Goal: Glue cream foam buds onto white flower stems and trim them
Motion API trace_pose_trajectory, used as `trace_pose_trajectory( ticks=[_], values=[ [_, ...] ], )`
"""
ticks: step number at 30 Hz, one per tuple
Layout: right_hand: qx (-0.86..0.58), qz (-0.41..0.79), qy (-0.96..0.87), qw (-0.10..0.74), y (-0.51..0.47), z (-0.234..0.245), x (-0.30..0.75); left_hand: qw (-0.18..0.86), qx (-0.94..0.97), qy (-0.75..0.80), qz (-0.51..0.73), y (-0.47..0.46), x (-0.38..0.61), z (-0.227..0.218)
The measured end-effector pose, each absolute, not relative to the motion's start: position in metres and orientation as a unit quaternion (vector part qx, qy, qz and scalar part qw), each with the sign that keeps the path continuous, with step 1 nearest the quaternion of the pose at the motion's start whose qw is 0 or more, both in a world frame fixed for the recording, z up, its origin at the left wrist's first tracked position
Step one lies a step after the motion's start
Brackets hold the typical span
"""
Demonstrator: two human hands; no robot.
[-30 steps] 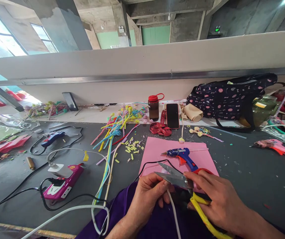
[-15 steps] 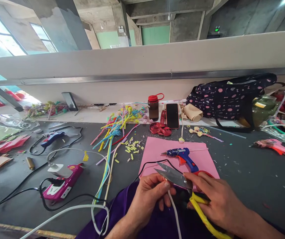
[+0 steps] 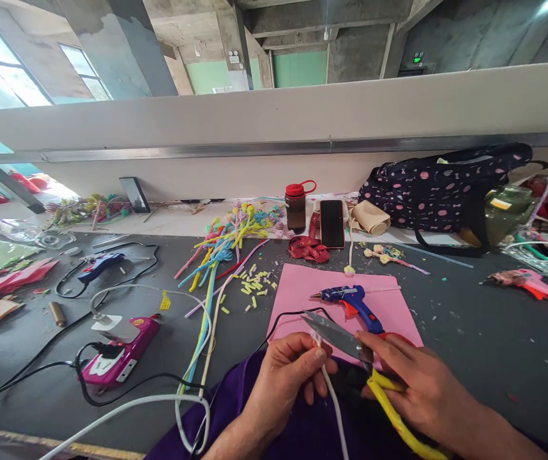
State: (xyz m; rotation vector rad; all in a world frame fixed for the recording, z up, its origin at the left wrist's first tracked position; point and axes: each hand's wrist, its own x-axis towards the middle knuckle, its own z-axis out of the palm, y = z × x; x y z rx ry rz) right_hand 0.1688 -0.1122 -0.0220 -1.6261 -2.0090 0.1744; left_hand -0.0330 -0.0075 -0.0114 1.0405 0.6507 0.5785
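Note:
Between thumb and fingers, my left hand pinches a white cord near its upper end; the rest of the cord hangs down toward my lap. My right hand grips a pair of scissors with yellow-wrapped and red handles. The blades point up and left, close to the cord's end just above my left fingertips, and look nearly closed. Whether they touch the cord I cannot tell. Behind the scissors, a blue glue gun lies on a pink sheet.
Left of the sheet lie small yellow cut pieces and a pile of coloured cords. A magenta power strip with cables sits at left. A pink glue gun lies at right. A bottle and phone stand behind.
The scissor blades have come closer together; they were apart around the cord's end before. Both hands have stayed nearly in place.

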Motion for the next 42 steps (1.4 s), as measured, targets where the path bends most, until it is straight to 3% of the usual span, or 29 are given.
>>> trace_pose_trajectory(
  ticks=[5, 14, 29, 36, 42],
  values=[
    [-0.651, 0.086, -0.688, 0.310, -0.110, -0.013, 0.177, 0.789, 0.466, 0.295, 0.271, -0.006, -0.035, -0.012],
    [-0.693, 0.034, -0.657, 0.296, -0.106, -0.014, 0.190, 0.822, 0.422, 0.277, 0.265, -0.004, -0.036, -0.012],
    [-0.672, 0.078, -0.682, 0.278, -0.107, -0.013, 0.186, 0.805, 0.453, 0.279, 0.262, -0.004, -0.037, -0.012],
    [-0.803, -0.032, -0.577, 0.146, -0.096, -0.012, 0.229, 0.792, 0.473, 0.282, 0.261, -0.003, -0.035, -0.011],
    [-0.848, 0.010, -0.530, 0.022, -0.094, -0.026, 0.285, 0.774, 0.515, 0.262, 0.259, -0.007, -0.034, -0.010]
  ],
)
